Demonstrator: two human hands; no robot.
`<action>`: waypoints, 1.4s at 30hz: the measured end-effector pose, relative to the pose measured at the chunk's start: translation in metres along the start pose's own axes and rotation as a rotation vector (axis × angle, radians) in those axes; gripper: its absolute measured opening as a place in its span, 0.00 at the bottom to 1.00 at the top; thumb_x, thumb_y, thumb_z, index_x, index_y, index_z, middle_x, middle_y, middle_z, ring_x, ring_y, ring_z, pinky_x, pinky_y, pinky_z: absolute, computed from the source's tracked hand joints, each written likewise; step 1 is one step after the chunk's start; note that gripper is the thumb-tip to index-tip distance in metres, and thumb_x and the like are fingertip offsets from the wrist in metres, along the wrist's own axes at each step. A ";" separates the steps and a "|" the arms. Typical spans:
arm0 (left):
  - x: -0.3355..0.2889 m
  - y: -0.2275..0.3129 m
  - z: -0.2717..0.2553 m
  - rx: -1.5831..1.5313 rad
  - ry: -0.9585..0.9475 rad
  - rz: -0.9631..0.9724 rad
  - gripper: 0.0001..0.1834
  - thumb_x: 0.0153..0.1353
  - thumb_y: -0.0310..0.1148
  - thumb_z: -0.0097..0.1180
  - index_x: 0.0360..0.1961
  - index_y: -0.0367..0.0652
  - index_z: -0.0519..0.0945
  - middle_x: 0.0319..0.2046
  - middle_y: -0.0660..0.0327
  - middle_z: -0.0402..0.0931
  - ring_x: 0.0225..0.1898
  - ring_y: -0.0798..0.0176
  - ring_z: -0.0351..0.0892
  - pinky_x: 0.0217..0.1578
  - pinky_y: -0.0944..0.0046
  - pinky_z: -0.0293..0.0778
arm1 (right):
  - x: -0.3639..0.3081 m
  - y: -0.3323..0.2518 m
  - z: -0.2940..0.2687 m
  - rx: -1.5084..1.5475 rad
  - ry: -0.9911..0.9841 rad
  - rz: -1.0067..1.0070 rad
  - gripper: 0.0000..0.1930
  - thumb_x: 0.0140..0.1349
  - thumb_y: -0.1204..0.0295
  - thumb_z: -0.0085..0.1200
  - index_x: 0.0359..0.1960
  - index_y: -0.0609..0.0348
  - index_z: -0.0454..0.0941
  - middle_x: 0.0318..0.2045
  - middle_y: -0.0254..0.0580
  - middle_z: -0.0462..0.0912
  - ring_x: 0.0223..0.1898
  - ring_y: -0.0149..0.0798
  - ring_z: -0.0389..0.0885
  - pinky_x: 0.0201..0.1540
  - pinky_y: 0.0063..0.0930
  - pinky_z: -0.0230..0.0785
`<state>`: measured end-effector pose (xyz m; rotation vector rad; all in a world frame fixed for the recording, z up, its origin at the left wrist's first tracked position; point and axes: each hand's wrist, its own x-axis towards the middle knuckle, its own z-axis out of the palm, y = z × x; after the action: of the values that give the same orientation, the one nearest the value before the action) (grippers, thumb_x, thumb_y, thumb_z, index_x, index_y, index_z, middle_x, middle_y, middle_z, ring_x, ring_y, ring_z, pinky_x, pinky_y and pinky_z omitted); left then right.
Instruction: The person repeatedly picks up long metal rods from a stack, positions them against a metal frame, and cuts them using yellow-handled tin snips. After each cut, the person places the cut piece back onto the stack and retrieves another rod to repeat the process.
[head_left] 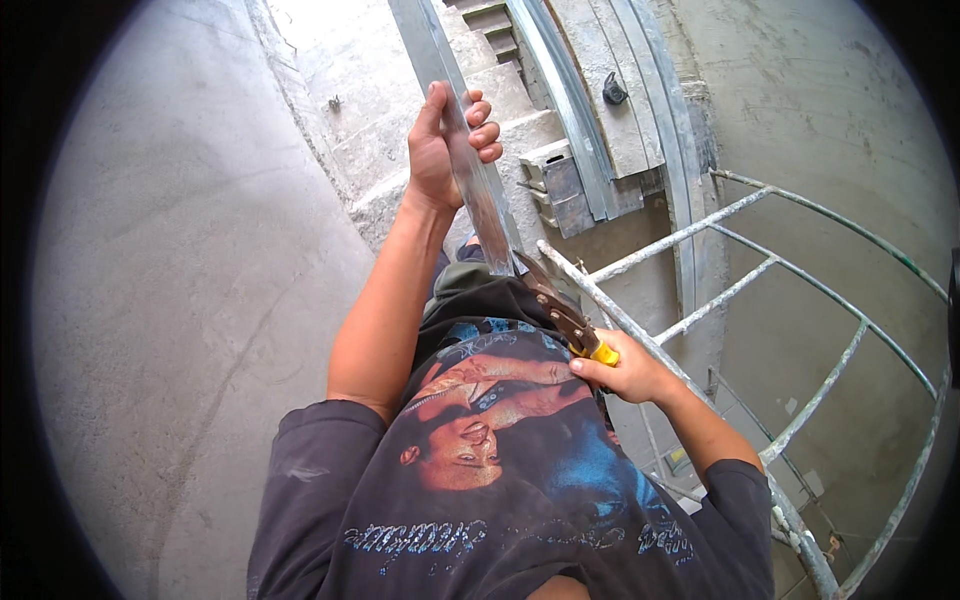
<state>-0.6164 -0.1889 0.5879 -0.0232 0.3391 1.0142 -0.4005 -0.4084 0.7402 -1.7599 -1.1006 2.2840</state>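
My left hand (447, 145) is wrapped round a long grey metal channel (480, 195), thumb on one side and fingers on the other. The channel slants from the top of the view down to my waist. In my right hand (628, 368) is a pair of tin snips (560, 310) with yellow grips, pointing up and left. The snips' jaws meet the channel's near end; whether they bite into the metal I cannot make out. My palm hides most of the handles.
A metal scaffold frame (690, 240) stands close on my right. Beyond it, more metal channels (570, 110) lie beside a board (625, 130) with a small black object (614, 90) on it. Concrete steps (400, 130) are ahead, with a grey wall (200, 250) to the left.
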 end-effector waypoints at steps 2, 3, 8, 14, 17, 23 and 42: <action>0.001 0.000 0.000 0.007 0.008 -0.002 0.24 0.76 0.55 0.45 0.45 0.41 0.69 0.29 0.67 0.63 0.24 0.74 0.63 0.23 0.72 0.67 | 0.002 0.006 0.003 -0.018 0.039 -0.014 0.15 0.67 0.58 0.60 0.33 0.56 0.73 0.25 0.25 0.72 0.29 0.24 0.68 0.32 0.25 0.62; 0.002 -0.001 0.000 0.016 0.019 -0.003 0.23 0.76 0.55 0.45 0.45 0.42 0.69 0.29 0.68 0.63 0.24 0.74 0.63 0.23 0.73 0.67 | 0.003 0.011 0.005 -0.017 0.055 -0.025 0.16 0.67 0.58 0.60 0.31 0.56 0.73 0.24 0.25 0.71 0.28 0.24 0.68 0.31 0.25 0.62; 0.002 -0.004 0.002 0.092 0.080 -0.005 0.24 0.75 0.55 0.46 0.46 0.42 0.68 0.28 0.68 0.63 0.25 0.74 0.65 0.24 0.73 0.67 | 0.004 0.009 -0.024 0.211 -0.136 0.169 0.15 0.67 0.58 0.61 0.31 0.55 0.73 0.22 0.27 0.71 0.25 0.24 0.71 0.27 0.24 0.64; 0.012 -0.012 0.010 0.190 0.137 -0.010 0.24 0.75 0.55 0.45 0.48 0.41 0.68 0.29 0.67 0.64 0.27 0.72 0.66 0.27 0.70 0.69 | -0.003 0.034 -0.013 -0.377 0.553 -0.248 0.23 0.64 0.58 0.63 0.51 0.62 0.74 0.34 0.51 0.79 0.35 0.51 0.81 0.39 0.43 0.73; 0.017 -0.019 0.019 0.231 0.173 -0.026 0.24 0.76 0.54 0.45 0.48 0.40 0.68 0.30 0.66 0.65 0.28 0.71 0.67 0.29 0.68 0.69 | -0.003 0.026 -0.004 -0.593 0.755 -0.127 0.33 0.58 0.62 0.66 0.61 0.66 0.68 0.49 0.57 0.77 0.50 0.58 0.77 0.52 0.47 0.70; 0.033 -0.031 0.019 0.282 0.183 -0.059 0.25 0.74 0.56 0.46 0.48 0.41 0.68 0.31 0.64 0.68 0.29 0.67 0.71 0.33 0.62 0.73 | 0.008 0.038 0.007 -0.680 0.925 -0.116 0.36 0.55 0.63 0.68 0.62 0.67 0.66 0.54 0.53 0.75 0.56 0.55 0.73 0.58 0.49 0.63; 0.065 -0.069 0.032 0.487 0.228 0.005 0.25 0.76 0.52 0.47 0.52 0.36 0.67 0.33 0.62 0.69 0.31 0.67 0.71 0.31 0.66 0.72 | 0.017 0.090 -0.070 0.295 0.238 -0.114 0.26 0.58 0.54 0.69 0.46 0.65 0.81 0.32 0.43 0.85 0.38 0.34 0.81 0.43 0.32 0.73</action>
<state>-0.5186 -0.1664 0.5902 0.3032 0.7878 0.9133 -0.3131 -0.4331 0.6693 -1.7443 -0.7570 1.9863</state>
